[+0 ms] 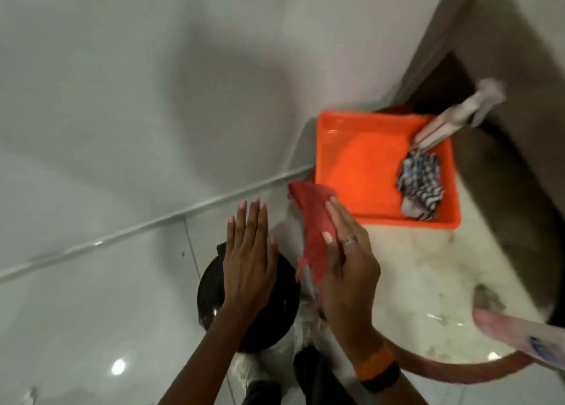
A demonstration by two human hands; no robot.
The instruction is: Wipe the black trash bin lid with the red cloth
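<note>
The black trash bin lid [211, 294] is round and glossy, low in the middle of the view on the tiled floor. My left hand [249, 264] hovers flat above it, fingers straight and together, holding nothing. Just to the right, my right hand [348, 270] grips the red cloth [312, 224] between thumb and fingers. The cloth hangs up and to the left of that hand, beside the lid's right edge. Whether it touches the lid I cannot tell. Both hands hide much of the lid.
An orange tray [360, 166] sits on a pale counter [412, 270] at the right, holding a striped cloth [420, 184] and a grey-handled tool [458, 117]. A pale tube [519, 334] lies at the right edge. White tiled wall fills the left.
</note>
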